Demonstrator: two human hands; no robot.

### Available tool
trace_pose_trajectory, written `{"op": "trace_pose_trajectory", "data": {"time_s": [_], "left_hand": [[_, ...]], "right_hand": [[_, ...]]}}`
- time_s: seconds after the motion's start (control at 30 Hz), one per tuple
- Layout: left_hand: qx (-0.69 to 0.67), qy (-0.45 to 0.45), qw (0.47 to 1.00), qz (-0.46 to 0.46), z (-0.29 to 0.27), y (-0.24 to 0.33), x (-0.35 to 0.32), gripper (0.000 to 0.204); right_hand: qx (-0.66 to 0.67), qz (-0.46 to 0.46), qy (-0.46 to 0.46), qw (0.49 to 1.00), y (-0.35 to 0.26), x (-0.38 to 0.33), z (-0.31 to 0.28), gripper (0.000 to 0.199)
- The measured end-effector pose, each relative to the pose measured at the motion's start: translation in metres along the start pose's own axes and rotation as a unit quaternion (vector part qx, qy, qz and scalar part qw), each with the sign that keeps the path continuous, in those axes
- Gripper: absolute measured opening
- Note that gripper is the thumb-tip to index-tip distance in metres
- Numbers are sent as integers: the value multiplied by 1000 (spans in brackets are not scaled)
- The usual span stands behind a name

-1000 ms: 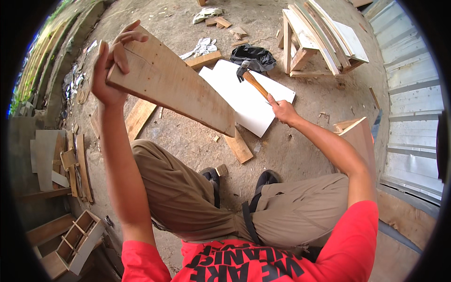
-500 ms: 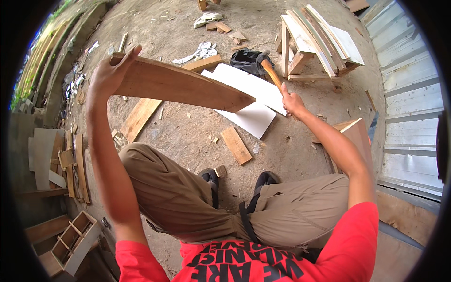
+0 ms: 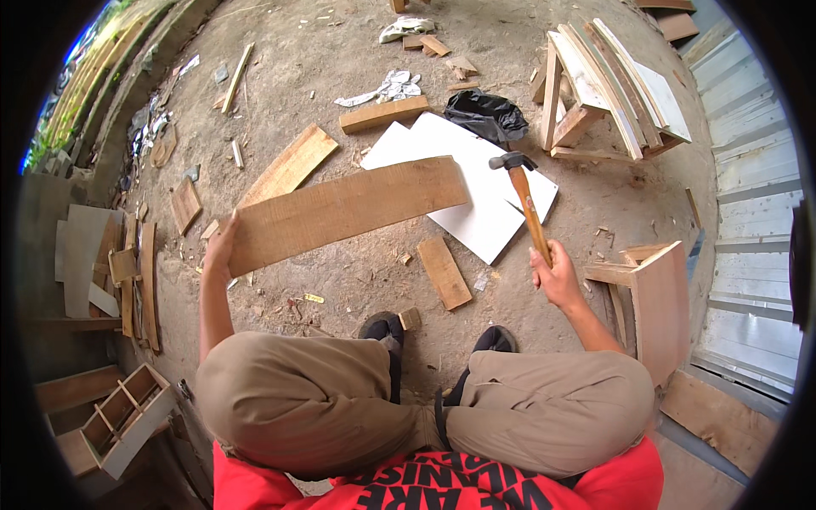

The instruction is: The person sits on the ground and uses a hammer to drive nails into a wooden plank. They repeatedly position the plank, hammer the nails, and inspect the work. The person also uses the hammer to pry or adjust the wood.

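My left hand is closed on the left end of a long brown wooden board. The board stretches to the right in front of my knees, its broad face turned up toward me. A claw hammer with a wooden handle and dark head is in my right hand, gripped low on the handle with the head pointing away. The hammer head is to the right of the board's far end, apart from it. White flat panels lie on the ground beyond, partly hidden by the board.
A small wood block lies ahead of my shoes. Farther off are a black plastic bag, wood offcuts and a stacked wooden frame. A wooden box stands at right, a divided tray at lower left.
The board has come down and turned its broad face up. The hammer has been lowered toward me and to the right. Both hands keep their hold.
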State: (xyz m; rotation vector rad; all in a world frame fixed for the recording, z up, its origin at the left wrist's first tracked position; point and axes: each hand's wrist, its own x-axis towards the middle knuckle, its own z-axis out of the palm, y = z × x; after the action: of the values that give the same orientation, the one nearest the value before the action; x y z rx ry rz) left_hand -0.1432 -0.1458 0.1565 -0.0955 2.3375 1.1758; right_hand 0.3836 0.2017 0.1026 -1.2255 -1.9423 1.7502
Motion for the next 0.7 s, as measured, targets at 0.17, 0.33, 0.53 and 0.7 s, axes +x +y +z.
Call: {"op": "trace_pose_trajectory", "data": {"time_s": [0.17, 0.33, 0.53, 0.7], "left_hand": [[-128, -106, 986, -7, 54, -111, 7, 65], [-126, -60, 988, -59, 116, -171, -12, 68], [333, 91, 892, 293, 149, -134, -42, 83], [414, -52, 824, 382, 190, -101, -52, 107]], "right_hand": [[-10, -16, 67, 998, 38, -6, 70, 27], [-128, -73, 145, 978, 58, -25, 81, 28], [-124, -83, 190, 970, 76, -44, 85, 30], [-126, -169, 219, 953, 66, -51, 100, 29]]}}
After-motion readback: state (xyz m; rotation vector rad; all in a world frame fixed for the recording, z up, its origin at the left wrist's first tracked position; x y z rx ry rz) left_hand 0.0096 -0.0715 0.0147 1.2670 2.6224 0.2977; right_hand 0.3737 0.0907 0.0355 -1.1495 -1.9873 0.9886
